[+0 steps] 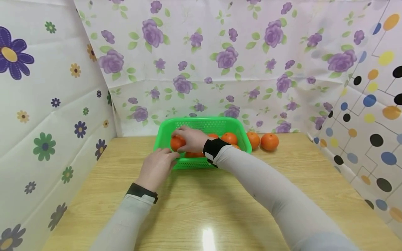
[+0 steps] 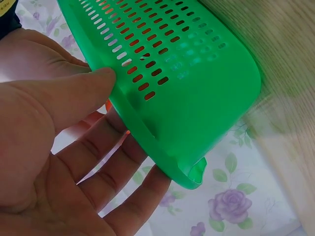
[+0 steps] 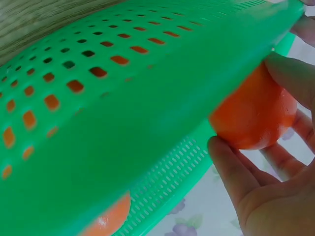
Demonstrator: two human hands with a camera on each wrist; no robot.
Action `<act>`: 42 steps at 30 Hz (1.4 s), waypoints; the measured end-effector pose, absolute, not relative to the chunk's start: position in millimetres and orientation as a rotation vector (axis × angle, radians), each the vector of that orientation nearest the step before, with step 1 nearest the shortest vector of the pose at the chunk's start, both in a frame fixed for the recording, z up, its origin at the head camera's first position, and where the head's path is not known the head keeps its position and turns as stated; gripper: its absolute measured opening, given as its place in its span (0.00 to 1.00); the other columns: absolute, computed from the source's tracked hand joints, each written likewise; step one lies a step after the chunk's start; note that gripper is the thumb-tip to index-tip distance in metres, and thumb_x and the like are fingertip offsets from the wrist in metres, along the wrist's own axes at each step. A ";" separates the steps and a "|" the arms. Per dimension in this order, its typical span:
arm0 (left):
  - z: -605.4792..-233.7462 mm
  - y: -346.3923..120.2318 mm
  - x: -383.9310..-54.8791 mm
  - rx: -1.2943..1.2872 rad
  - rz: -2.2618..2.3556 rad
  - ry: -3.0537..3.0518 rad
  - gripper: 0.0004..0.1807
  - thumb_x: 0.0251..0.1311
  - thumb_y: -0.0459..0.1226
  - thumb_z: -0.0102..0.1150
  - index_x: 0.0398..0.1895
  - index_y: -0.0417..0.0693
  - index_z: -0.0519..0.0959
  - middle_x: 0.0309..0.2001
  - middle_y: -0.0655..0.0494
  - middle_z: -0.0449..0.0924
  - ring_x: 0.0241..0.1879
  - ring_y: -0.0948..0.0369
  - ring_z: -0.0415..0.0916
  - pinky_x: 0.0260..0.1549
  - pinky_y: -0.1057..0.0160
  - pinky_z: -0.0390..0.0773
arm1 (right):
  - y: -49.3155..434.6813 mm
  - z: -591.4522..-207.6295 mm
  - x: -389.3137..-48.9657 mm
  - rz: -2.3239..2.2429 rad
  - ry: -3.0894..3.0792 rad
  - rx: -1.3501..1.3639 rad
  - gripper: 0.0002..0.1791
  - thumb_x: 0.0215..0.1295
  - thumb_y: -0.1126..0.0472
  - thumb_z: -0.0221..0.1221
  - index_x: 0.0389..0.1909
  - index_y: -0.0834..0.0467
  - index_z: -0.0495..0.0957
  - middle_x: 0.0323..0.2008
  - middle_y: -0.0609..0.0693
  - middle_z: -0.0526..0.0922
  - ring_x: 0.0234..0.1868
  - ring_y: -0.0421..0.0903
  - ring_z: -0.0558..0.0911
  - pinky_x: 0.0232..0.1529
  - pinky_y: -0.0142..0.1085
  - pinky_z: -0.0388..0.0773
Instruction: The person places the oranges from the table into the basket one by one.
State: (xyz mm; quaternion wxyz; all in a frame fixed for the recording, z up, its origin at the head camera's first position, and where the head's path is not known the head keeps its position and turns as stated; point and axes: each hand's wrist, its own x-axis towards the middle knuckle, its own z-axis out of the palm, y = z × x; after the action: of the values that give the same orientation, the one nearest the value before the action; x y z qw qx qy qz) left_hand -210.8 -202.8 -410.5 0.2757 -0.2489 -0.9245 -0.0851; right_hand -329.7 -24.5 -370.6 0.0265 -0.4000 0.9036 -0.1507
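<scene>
In the head view a green plastic basket [image 1: 164,130] with slotted sides stands against the back of the table. My left hand [image 1: 157,166] grips its near left rim; the left wrist view shows the thumb [image 2: 83,91] outside the wall and the fingers over the rim. Inside the left end of the basket, my right hand [image 1: 193,139] holds an orange [image 1: 177,143]. The right wrist view shows this orange [image 3: 256,115] between thumb and fingers, partly behind the rim. More oranges [image 1: 229,138] lie in the basket, some hidden by the right hand and wrist.
Two oranges [image 1: 269,142] sit on the wooden table [image 1: 188,205] just right of the basket, close together. A flower-printed cloth [image 1: 201,69] hangs right behind the basket, and patterned sheets flank the table on the left and right.
</scene>
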 end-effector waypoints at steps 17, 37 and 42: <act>-409.6 -200.7 -211.5 -0.681 -0.258 -2.465 0.09 0.61 0.32 0.82 0.43 0.49 0.92 0.40 0.50 0.89 0.34 0.49 0.81 0.31 0.54 0.84 | -36.9 -386.2 -336.9 -0.359 2.697 -1.274 0.26 0.81 0.54 0.67 0.75 0.51 0.77 0.69 0.56 0.76 0.57 0.53 0.80 0.58 0.43 0.81; -409.0 -200.3 -209.8 -0.652 -0.258 -2.487 0.11 0.61 0.32 0.82 0.45 0.48 0.91 0.43 0.49 0.90 0.38 0.48 0.84 0.35 0.50 0.88 | -27.9 -394.3 -340.2 -0.339 2.644 -1.320 0.26 0.83 0.52 0.64 0.76 0.54 0.78 0.73 0.53 0.80 0.76 0.53 0.76 0.74 0.44 0.75; -408.0 -200.9 -207.3 -0.652 -0.289 -2.481 0.11 0.61 0.31 0.82 0.45 0.48 0.91 0.40 0.49 0.89 0.37 0.48 0.83 0.33 0.51 0.87 | -10.0 -395.0 -347.3 -0.367 2.666 -1.309 0.28 0.83 0.49 0.64 0.78 0.52 0.75 0.76 0.52 0.77 0.78 0.52 0.74 0.74 0.45 0.76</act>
State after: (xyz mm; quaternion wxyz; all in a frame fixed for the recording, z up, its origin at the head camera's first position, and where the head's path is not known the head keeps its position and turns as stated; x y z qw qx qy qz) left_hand -207.3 -200.9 -408.0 0.2765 -0.2428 -0.9236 -0.1077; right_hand -347.3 -10.0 -395.0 0.0744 -0.4361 0.8885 -0.1223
